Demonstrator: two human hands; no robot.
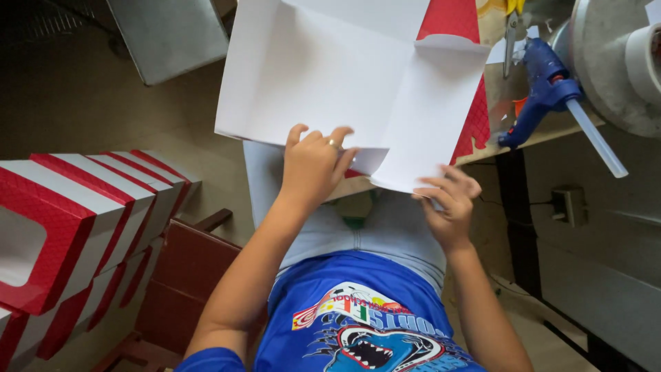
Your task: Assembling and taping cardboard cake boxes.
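1. The card (330, 76) is a big white sheet with fold lines and red flaps. It lies on the surface (551, 131), and its near edge hangs over the person's lap.
2. The left hand (313, 165) sits on the near edge. Its fingers (337, 138) are curled and pinch a small flap.
3. The right hand (447, 203) holds the bottom right corner. Its fingers (454, 180) are spread under and along the edge.
4. To fold well, I think both hands should press flat along the crease and keep the edges lined up.
5. A blue glue gun (540, 89) with a clear stick lies just right of the card. Scissors (511, 34) lie behind it.
6. A roll of tape (644, 62) sits at the far right.
7. Done boxes (76, 220) stand in a row at the left. They have red and white stripes, and the closest one has a window cut in it.
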